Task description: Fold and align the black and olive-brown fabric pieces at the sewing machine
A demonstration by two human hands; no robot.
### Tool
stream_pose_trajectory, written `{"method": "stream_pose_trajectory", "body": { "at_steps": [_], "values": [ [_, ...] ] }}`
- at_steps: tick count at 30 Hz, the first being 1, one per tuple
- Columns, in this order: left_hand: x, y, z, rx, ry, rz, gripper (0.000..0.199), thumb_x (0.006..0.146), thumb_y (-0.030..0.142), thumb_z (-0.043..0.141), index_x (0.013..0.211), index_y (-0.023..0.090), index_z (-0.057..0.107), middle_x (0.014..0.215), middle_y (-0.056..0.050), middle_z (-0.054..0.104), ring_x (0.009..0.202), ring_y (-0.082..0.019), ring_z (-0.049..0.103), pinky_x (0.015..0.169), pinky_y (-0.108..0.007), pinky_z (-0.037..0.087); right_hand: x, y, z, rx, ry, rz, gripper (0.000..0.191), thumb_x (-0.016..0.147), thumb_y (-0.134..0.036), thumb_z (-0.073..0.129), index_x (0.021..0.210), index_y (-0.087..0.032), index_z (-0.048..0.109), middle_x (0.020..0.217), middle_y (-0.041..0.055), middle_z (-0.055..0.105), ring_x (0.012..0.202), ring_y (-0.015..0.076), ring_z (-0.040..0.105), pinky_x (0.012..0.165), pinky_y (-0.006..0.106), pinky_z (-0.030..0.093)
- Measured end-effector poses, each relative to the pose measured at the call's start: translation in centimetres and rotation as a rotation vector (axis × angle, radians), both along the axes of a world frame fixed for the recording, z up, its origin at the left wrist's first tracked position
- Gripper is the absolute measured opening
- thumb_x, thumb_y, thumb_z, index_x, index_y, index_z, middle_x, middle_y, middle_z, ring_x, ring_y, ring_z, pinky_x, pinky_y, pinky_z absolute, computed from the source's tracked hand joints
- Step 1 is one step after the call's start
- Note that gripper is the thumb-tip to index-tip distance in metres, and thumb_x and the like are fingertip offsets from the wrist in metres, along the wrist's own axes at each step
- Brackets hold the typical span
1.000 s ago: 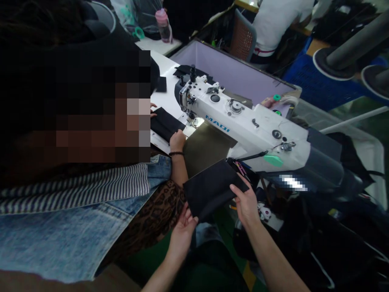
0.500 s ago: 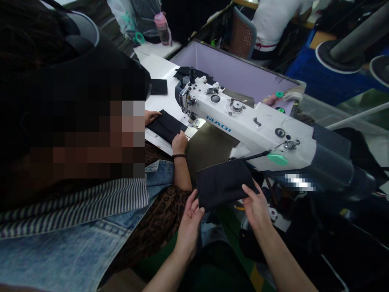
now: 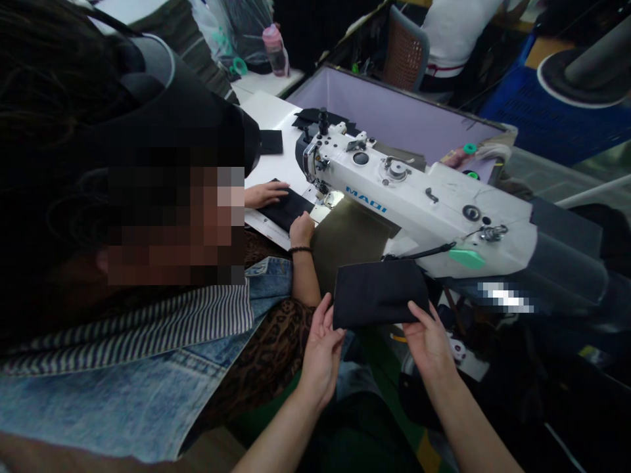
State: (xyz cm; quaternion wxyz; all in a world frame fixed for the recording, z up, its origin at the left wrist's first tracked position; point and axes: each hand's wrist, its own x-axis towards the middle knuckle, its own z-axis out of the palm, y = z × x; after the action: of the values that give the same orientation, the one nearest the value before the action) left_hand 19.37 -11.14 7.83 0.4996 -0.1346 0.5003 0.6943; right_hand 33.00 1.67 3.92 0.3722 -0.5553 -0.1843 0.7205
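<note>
A flat, dark fabric piece [image 3: 382,293] is held up between my two hands, just in front of the sewing machine arm. My left hand [image 3: 323,351] pinches its lower left corner, thumb toward me. At the lower right corner, my right hand [image 3: 428,335] grips the fabric with the thumb on its near face and fingers behind. The white sewing machine [image 3: 414,197] stands beyond the piece, its needle end toward the upper left.
A person in a denim garment [image 3: 148,401] sits at left, both hands on another dark fabric piece [image 3: 290,209] near the needle. Behind are a lilac-lined bin [image 3: 374,98], a pink-lidded bottle [image 3: 276,52], a chair [image 3: 403,52] and a person in white [image 3: 456,33].
The view has shifted, so most things appear further right. The fabric between my hands is tilted less. The seated person's far hand reaches further over their fabric.
</note>
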Motion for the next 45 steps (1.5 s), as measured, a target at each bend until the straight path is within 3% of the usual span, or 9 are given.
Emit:
{"method": "stream_pose_trajectory", "body": {
  "at_steps": [6,12,17,22,33,38,45],
  "values": [
    [-0.3,0.1,0.4,0.0,-0.003,0.012,0.078,0.066,0.007,0.065,0.141,0.026,0.049,0.144,-0.006,0.057,0.134,-0.023,0.051,0.105,-0.028,0.045,-0.2,-0.3,0.1,0.004,-0.009,-0.001,0.041,0.072,-0.022,0.081,0.111,-0.028,0.07,0.113,0.0006,0.076,0.107,0.0217,0.07,0.098,0.043,0.055],
    [-0.5,-0.1,0.3,0.017,-0.009,0.024,0.076,0.067,0.008,0.066,0.139,0.024,0.051,0.145,-0.007,0.056,0.135,-0.024,0.051,0.106,-0.029,0.045,-0.2,-0.4,0.0,-0.003,-0.007,-0.013,0.046,0.071,-0.022,0.082,0.114,-0.028,0.07,0.11,0.0001,0.077,0.104,0.0201,0.071,0.097,0.04,0.055],
    [-0.7,0.2,0.4,0.003,0.022,0.007,0.071,0.075,0.015,0.071,0.142,0.024,0.049,0.147,-0.008,0.054,0.139,-0.025,0.047,0.112,-0.031,0.041,-0.3,-0.5,0.3,-0.003,-0.009,-0.019,0.047,0.071,-0.022,0.082,0.115,-0.028,0.069,0.109,0.0009,0.077,0.101,0.0211,0.072,0.095,0.042,0.056],
    [-1.1,0.3,0.7,-0.023,0.045,-0.004,0.07,0.075,0.02,0.075,0.141,0.026,0.052,0.147,-0.008,0.055,0.14,-0.026,0.046,0.112,-0.032,0.042,-0.5,-0.6,0.5,-0.004,-0.019,-0.032,0.048,0.07,-0.022,0.083,0.116,-0.028,0.069,0.108,0.0013,0.077,0.1,0.0219,0.073,0.095,0.041,0.057],
    [-1.6,-0.5,1.1,-0.013,0.076,-0.019,0.067,0.076,0.016,0.07,0.14,0.027,0.053,0.149,-0.007,0.052,0.142,-0.025,0.043,0.113,-0.032,0.04,-0.8,-1.3,1.3,0.011,-0.023,-0.023,0.044,0.068,-0.022,0.082,0.111,-0.027,0.07,0.104,0.0002,0.078,0.1,0.0239,0.072,0.093,0.045,0.057],
    [-1.8,-1.0,1.3,0.007,0.037,-0.001,0.068,0.072,0.012,0.069,0.136,0.027,0.056,0.147,-0.006,0.054,0.14,-0.025,0.046,0.112,-0.032,0.041,-0.9,-1.7,1.5,-0.001,-0.01,-0.038,0.044,0.067,-0.021,0.083,0.108,-0.028,0.071,0.104,-0.0013,0.078,0.1,0.0213,0.072,0.092,0.04,0.058],
    [-1.6,0.6,1.2,0.012,-0.053,0.094,0.052,0.078,0.028,0.077,0.127,0.024,0.063,0.137,-0.007,0.063,0.134,-0.026,0.052,0.109,-0.035,0.045,-1.2,-2.5,1.0,-0.026,0.016,-0.022,0.041,0.068,-0.023,0.082,0.107,-0.028,0.072,0.107,0.0001,0.077,0.102,0.0231,0.071,0.093,0.042,0.057]
  ]
}}
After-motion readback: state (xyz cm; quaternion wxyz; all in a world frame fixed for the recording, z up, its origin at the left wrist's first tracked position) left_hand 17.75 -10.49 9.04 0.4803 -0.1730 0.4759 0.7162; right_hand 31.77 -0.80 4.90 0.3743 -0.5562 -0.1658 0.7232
